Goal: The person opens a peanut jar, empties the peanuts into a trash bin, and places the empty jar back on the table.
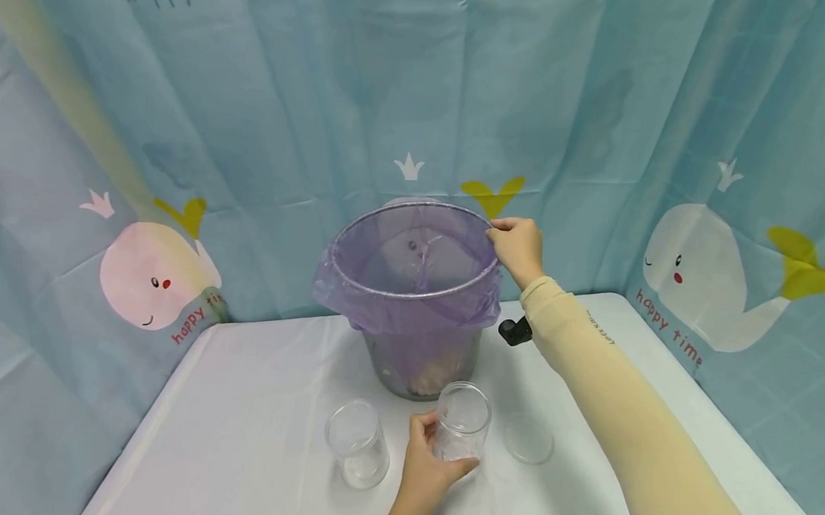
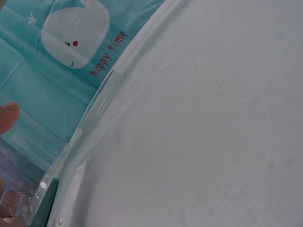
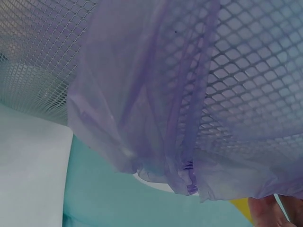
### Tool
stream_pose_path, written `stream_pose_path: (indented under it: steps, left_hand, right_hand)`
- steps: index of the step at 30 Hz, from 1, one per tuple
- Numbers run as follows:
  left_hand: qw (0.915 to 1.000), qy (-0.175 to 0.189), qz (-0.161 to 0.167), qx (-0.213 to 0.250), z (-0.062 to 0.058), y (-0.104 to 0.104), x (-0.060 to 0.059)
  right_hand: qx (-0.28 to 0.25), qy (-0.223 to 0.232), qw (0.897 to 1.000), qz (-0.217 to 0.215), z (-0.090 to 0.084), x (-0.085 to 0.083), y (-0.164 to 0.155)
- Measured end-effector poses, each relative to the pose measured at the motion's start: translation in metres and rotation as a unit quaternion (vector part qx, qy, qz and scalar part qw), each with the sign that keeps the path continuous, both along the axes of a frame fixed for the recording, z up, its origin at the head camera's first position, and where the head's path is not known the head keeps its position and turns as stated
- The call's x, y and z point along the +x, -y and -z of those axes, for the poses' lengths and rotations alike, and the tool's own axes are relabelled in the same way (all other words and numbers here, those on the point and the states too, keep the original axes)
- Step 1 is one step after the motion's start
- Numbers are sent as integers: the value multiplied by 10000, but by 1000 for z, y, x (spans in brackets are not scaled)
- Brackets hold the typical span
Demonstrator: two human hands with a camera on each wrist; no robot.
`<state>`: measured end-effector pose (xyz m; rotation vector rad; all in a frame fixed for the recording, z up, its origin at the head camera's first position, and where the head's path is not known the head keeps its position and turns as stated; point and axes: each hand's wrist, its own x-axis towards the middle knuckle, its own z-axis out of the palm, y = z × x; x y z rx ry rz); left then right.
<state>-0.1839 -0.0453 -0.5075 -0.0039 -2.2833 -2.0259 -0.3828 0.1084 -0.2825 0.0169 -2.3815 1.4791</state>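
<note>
A white table [image 1: 244, 403] stands in a corner hung with pale blue curtains [image 1: 288, 94] printed with whales and the words "happy time". At the back of the table sits a mesh wastebasket [image 1: 422, 364] lined with a purple bag [image 1: 411, 303] whose edge is folded down over the rim. The right hand [image 1: 518, 250] pinches the bag's edge at the rim on the basket's right side, fingers curled onto it. In front of the basket the left hand [image 1: 429, 463] grips an upright clear plastic jar [image 1: 461, 422], thumb on one side and fingers wrapped round the other. A second clear jar [image 1: 357, 443] stands just to its left, apart from the hand, and a clear round lid [image 1: 527, 437] lies flat to its right. A small black object [image 1: 515, 331] shows beside the right forearm. The right wrist view shows the wire mesh [image 3: 255, 71] close up with the bag's loose purple folds [image 3: 142, 109] hanging over it, detail the head view lacks. The left wrist view shows mostly the table's bare cloth [image 2: 213, 118], a fingertip [image 2: 8, 116] at the frame edge, and the lid's clear rim [image 2: 97, 106].
</note>
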Motion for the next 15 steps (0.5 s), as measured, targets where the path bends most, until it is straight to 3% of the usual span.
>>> stream_pose_path:
  steps: [15]
  left_hand:
    - [9995, 85, 196, 227, 7, -2, -2]
  right_hand:
    - [11, -2, 10000, -66, -2, 2, 0]
